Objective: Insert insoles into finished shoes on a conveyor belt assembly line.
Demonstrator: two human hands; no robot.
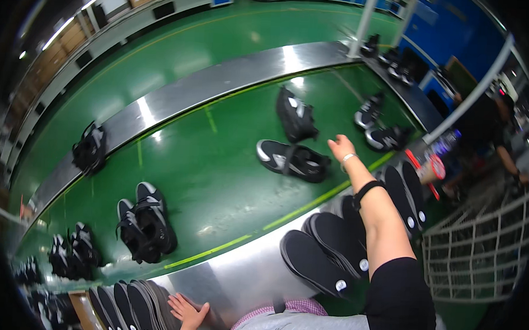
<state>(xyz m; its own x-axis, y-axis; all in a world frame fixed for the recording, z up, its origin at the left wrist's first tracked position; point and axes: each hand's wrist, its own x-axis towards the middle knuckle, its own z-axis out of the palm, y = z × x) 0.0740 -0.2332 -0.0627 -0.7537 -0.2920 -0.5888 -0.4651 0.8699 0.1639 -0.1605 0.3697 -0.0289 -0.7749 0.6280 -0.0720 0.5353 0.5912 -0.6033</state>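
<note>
My right arm stretches over the green conveyor belt. My right hand is held beside a pair of black and grey shoes, fingers slightly bent and apart, nothing seen in it. Of that pair, one shoe lies tipped on its side, and the other shoe stands upright just nearer to me. Low in the view, my left hand has its fingers spread over the metal ledge. It is next to a row of black insoles and holds nothing.
Stacked black insoles lie under my right forearm, with more insoles further right. Other shoe pairs sit on the belt, left and right. A black shoe rests on the far rail. Another person and a white net rack are at right.
</note>
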